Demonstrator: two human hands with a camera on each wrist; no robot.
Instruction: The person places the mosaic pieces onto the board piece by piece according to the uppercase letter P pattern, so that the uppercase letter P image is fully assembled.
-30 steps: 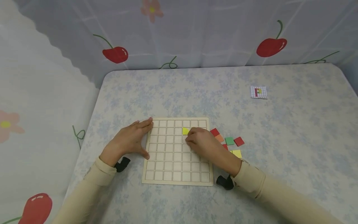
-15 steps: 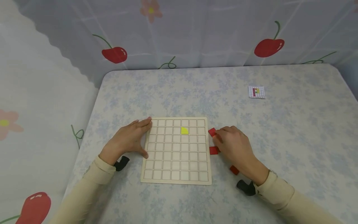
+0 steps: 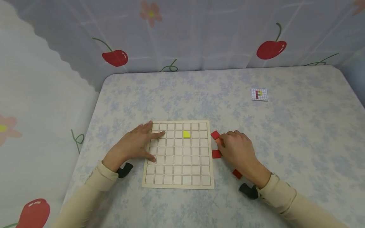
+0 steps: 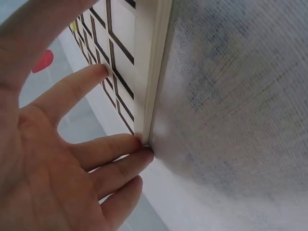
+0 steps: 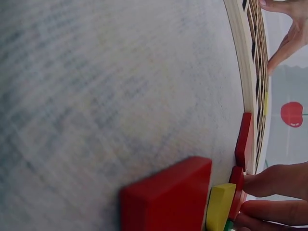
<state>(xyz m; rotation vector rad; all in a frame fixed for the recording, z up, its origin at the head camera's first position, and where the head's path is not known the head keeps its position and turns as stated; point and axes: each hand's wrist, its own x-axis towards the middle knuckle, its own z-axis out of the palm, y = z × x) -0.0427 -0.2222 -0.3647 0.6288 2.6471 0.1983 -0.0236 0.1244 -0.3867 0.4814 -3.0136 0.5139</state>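
Observation:
A pale wooden grid board (image 3: 182,161) lies on the table, one yellow tile (image 3: 186,134) with a rounded corner sitting in a cell of its upper part. My left hand (image 3: 132,145) spreads straight fingers over the board's left edge, index finger and thumb reaching onto the cells. Beside the right edge, my right hand (image 3: 239,153) bends over loose tiles, its fingertips at an orange tile (image 3: 218,141) and a red tile (image 3: 215,135). The right wrist view shows thumb and finger against a red tile (image 5: 236,192); whether they pinch it is unclear. The palm hides other tiles from above.
Another red tile (image 3: 216,154) touches the board's right edge; one more red block (image 5: 168,197) lies nearer the right wrist. A yellow block (image 5: 221,202) and a bit of green (image 5: 229,224) show by the fingers. A small pattern card (image 3: 259,94) lies farther back.
My right hand has gone from the board to the tiles on its right and stayed there over the last half second. My left index finger has spread inward over the board.

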